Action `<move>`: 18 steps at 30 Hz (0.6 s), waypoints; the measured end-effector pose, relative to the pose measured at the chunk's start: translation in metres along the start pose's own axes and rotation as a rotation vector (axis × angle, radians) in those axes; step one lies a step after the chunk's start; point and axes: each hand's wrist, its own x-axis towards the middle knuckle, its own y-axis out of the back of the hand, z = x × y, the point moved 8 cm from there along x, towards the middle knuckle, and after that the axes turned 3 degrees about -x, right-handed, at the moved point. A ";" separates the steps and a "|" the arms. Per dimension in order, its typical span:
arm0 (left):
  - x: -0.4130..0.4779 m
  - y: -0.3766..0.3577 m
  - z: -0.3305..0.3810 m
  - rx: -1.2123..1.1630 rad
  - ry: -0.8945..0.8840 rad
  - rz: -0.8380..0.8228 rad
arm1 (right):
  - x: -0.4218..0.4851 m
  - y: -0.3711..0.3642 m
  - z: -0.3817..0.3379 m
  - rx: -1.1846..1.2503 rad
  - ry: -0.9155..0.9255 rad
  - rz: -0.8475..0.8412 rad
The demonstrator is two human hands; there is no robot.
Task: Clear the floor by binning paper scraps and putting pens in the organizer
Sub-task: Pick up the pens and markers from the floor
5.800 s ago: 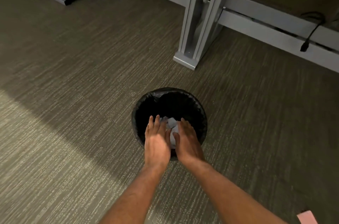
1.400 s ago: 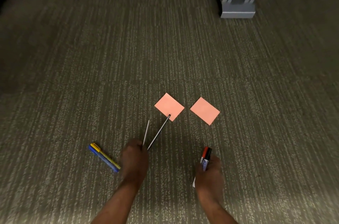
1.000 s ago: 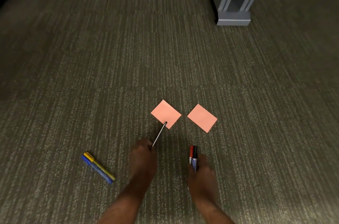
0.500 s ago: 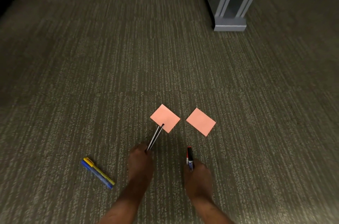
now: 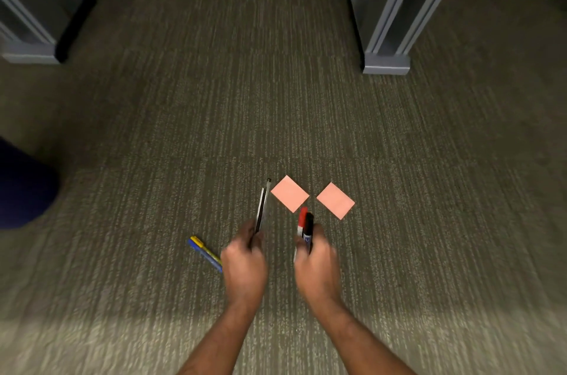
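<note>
My left hand is closed around two thin pens, one black and one clear, that stick up and away from me. My right hand grips two markers, one with a red cap and one with a black cap. Two pink paper notes lie flat on the carpet just beyond the hands, one beside the thin pens' tips and the other to its right. A yellow and a blue marker lie side by side on the carpet, left of my left hand.
Grey desk legs stand at the back right and back left. A dark blue shape sits at the left edge. Striped grey carpet covers the floor all around.
Both hands rose from the floor with the pens, and the thin pens swung off the left pink note. The view tilted up, showing more desk legs and the blue shape.
</note>
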 end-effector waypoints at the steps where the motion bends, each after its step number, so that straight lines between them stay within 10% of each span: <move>1: -0.004 0.012 0.018 -0.037 0.023 0.010 | -0.008 0.012 -0.020 0.021 0.013 0.010; 18: -0.014 0.240 0.459 -0.329 -0.232 -0.018 | -0.129 0.302 -0.407 0.369 0.302 0.128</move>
